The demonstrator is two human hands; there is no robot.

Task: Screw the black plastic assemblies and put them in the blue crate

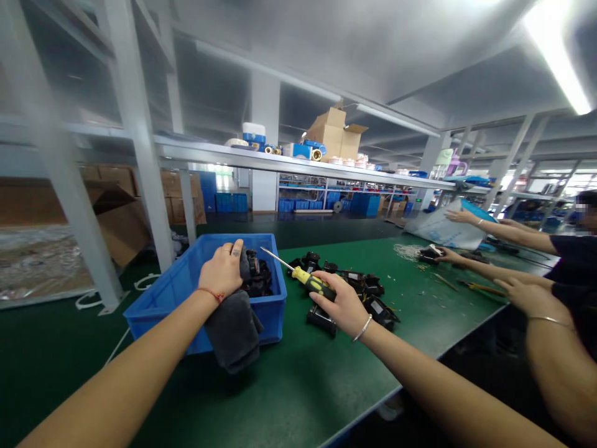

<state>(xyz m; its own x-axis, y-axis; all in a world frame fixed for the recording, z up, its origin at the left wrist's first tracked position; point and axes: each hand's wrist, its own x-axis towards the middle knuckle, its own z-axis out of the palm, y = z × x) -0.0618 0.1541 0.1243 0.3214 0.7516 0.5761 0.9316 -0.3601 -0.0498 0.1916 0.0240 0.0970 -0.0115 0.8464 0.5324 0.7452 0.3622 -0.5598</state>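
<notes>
Your work surface is a long green-matted bench [326, 373] running away to the right, with white steel uprights and a long white shelf [280, 163] above it carrying open brown cardboard cartons [333, 132] and small blue-and-white items. On the bench directly ahead of you sits a rectangular blue plastic bin [186, 280], its near wall facing you and a dark grey cloth [233, 333] draped over that wall, hanging down outside it. Your left hand [224, 270] rests on the bin's near rim on top of the cloth, fingers curled closed around a small black component [252, 264] held just above more black parts lying inside the bin. Just right of the bin, a loose cluster of small black moulded parts [368, 292] lies on the mat. Your right hand [340, 305] hovers over the near end of that cluster, closed around the yellow-and-black handle of a screwdriver [310, 281]; its thin metal shaft points up and left toward the bin, the tip near the held component but apart from it. At far right, another person's forearms reach across the bench: one hand on a white and blue plastic bag [443, 229], one hand [448, 254] near black parts, a third nearer the edge.
</notes>
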